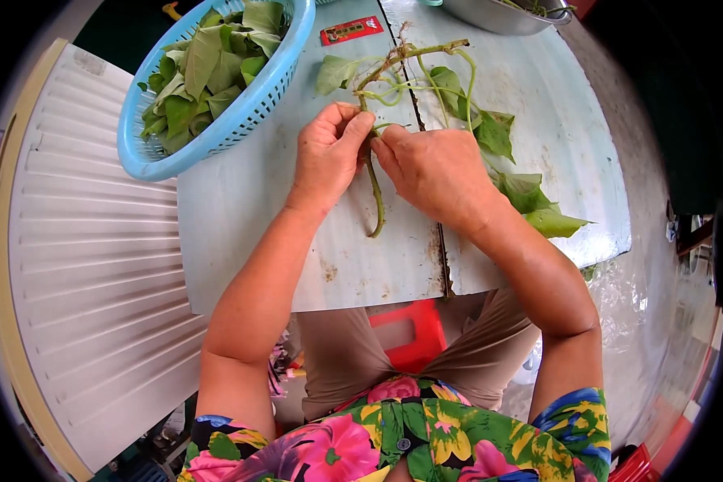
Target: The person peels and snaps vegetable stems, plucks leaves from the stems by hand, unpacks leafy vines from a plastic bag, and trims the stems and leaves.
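Observation:
Both hands meet over the middle of the table at a leafy vine point(377, 197). My left hand point(329, 149) pinches its brown-green stem between thumb and forefinger. Close beside it on the right, my right hand point(434, 165) has its fingers closed at the same stem, near a thin green shoot; the fingertips are partly hidden. The stem's lower end hangs below the hands. Above them the vine bends to the right, with thin stalks and green leaves point(496, 132) lying on the table at the right.
A blue plastic basket point(157, 167) full of green leaves stands at the upper left of the pale table point(249, 225). A red packet point(352, 30) lies near the top. A metal bowl point(506, 19) holds stems at the upper right. A red stool point(418, 333) shows below.

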### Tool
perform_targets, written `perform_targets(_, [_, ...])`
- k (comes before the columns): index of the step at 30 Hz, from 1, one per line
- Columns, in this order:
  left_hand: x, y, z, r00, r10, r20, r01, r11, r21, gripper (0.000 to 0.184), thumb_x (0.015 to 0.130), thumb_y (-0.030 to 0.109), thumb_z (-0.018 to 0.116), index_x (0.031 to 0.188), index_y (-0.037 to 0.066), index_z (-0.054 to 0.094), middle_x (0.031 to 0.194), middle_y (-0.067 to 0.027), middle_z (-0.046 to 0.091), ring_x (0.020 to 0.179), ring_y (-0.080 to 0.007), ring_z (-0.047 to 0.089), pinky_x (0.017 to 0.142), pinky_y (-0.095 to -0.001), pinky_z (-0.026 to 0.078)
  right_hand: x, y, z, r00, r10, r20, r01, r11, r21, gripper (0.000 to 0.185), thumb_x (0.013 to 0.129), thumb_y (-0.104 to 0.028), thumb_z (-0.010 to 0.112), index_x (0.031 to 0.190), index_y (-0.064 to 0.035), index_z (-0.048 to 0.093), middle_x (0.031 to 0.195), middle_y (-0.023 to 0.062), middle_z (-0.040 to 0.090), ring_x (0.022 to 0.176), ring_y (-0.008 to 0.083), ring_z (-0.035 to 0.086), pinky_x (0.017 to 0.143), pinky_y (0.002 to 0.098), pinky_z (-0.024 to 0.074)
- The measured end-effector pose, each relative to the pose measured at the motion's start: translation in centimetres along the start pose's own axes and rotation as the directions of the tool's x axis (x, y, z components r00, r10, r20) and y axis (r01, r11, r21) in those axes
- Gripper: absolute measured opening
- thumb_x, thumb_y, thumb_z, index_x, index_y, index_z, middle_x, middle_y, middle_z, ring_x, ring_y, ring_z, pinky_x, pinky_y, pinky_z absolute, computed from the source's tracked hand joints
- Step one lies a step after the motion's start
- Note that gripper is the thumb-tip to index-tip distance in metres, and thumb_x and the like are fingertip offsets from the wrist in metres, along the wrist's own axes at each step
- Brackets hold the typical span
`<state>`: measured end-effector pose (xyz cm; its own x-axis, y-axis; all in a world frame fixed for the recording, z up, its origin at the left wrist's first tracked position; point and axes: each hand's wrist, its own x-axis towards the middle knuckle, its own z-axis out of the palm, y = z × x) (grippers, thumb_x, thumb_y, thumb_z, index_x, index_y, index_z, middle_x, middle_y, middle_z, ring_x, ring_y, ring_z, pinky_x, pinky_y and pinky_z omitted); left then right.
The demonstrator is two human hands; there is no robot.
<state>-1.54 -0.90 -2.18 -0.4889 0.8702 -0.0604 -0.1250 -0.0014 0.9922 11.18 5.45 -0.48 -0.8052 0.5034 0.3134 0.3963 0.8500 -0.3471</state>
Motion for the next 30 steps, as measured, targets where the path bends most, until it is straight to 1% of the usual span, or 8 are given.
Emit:
perform_targets(8, [0.0, 0.7, -0.2, 0.998, -0.061, 0.024, 0.061, 0.998, 0.000, 0.014, 0.082, 0.019, 0.055, 0.082, 0.004, 0.054, 0.063, 0.0028, 0.051, 0.050, -0.0029, 0.041, 0.042, -0.0179, 0.033, 0.3, 0.7, -0.4, 0.994, -0.027, -0.104, 0.026, 1.000, -0.010, 0.025, 0.081, -0.029, 0.048, 0.069, -0.0075, 0.055, 0.056, 0.0090, 0.057, 0.051, 0.0275, 0.056, 0.046, 0.0385, 0.0432])
perform_targets(10, [0.0, 0.7, -0.3, 0.998, -0.047, 0.047, 0.047, 0.999, 0.008, 0.015, 0.083, 0.019, 0.054, 0.084, 0.004, 0.055, 0.064, 0.0029, 0.051, 0.050, -0.0026, 0.041, 0.043, -0.0176, 0.033, 0.5, 0.4, -1.2, 0.991, 0.130, -0.045, -0.122, 0.983, 0.139, 0.025, 0.079, -0.029, 0.051, 0.069, -0.0065, 0.055, 0.062, 0.0091, 0.058, 0.058, 0.0272, 0.058, 0.050, 0.0374, 0.0442])
perform_targets(11, [0.0, 0.6, -0.4, 0.998, -0.047, 0.047, 0.047, 0.999, 0.007, 0.015, 0.083, 0.019, 0.054, 0.084, 0.004, 0.055, 0.064, 0.0029, 0.051, 0.050, -0.0026, 0.041, 0.043, -0.0176, 0.033, 0.5, 0.7, -0.9, 0.991, 0.129, -0.045, -0.122, 0.983, 0.139, 0.025, 0.079, -0.029, 0.051, 0.069, -0.0065, 0.055, 0.062, 0.0091, 0.058, 0.058, 0.0272, 0.058, 0.050, 0.0374, 0.0442])
perform_targets(13, [0.1, 0.6, -0.6, 0.994, -0.061, 0.092, 0.060, 0.998, 0.016, 0.015, 0.083, 0.018, 0.053, 0.085, 0.004, 0.056, 0.065, 0.0029, 0.051, 0.051, -0.0022, 0.041, 0.043, -0.0174, 0.034, 0.6, 1.6, -0.2, 0.985, -0.003, -0.174, 0.042, 0.975, 0.219, 0.024, 0.078, -0.029, 0.053, 0.073, -0.0058, 0.055, 0.067, 0.0088, 0.058, 0.062, 0.0278, 0.057, 0.052, 0.0367, 0.0446])
perform_targets(16, [0.1, 0.5, -0.5, 0.995, -0.058, 0.075, 0.058, 0.998, 0.007, 0.014, 0.084, 0.020, 0.051, 0.084, 0.007, 0.055, 0.065, 0.0046, 0.051, 0.052, -0.0013, 0.041, 0.042, -0.0160, 0.032, 0.8, 2.2, -0.5, 0.997, -0.055, -0.047, 0.066, 0.958, 0.278, 0.023, 0.079, -0.028, 0.053, 0.077, -0.0057, 0.055, 0.069, 0.0084, 0.058, 0.064, 0.0282, 0.056, 0.053, 0.0366, 0.0446])
perform_targets(22, [0.2, 0.6, -0.3, 0.998, -0.054, 0.038, 0.056, 0.998, -0.037, 0.013, 0.081, 0.017, 0.055, 0.080, 0.005, 0.054, 0.065, 0.0024, 0.052, 0.051, -0.0031, 0.043, 0.043, -0.0179, 0.034, 0.5, 1.3, 0.0, 0.983, -0.148, -0.110, 0.154, 0.987, 0.047, 0.022, 0.080, -0.024, 0.050, 0.068, -0.0058, 0.051, 0.063, 0.0074, 0.055, 0.055, 0.0269, 0.056, 0.047, 0.0365, 0.0436])
perform_targets(25, [0.3, 0.4, -0.1, 0.999, -0.047, 0.018, 0.047, 0.999, -0.004, 0.012, 0.081, 0.016, 0.055, 0.080, 0.004, 0.054, 0.064, 0.0021, 0.052, 0.050, -0.0041, 0.043, 0.043, -0.0184, 0.035, 0.1, 0.7, 0.0, 0.980, -0.167, -0.104, 0.166, 0.986, -0.017, 0.017, 0.077, -0.017, 0.056, 0.066, -0.0066, 0.047, 0.062, 0.0059, 0.051, 0.053, 0.0252, 0.052, 0.044, 0.0350, 0.0402])
perform_targets(30, [0.2, -0.3, 0.2, 1.000, -0.017, 0.023, 0.016, 1.000, 0.025, 0.012, 0.081, 0.015, 0.054, 0.079, 0.003, 0.053, 0.063, 0.0008, 0.052, 0.051, -0.0052, 0.045, 0.045, -0.0194, 0.037, -0.2, 0.3, -0.2, 0.976, -0.195, -0.096, 0.194, 0.981, -0.022, 0.019, 0.076, -0.021, 0.052, 0.065, -0.0059, 0.050, 0.060, 0.0070, 0.054, 0.048, 0.0264, 0.053, 0.042, 0.0363, 0.0423])
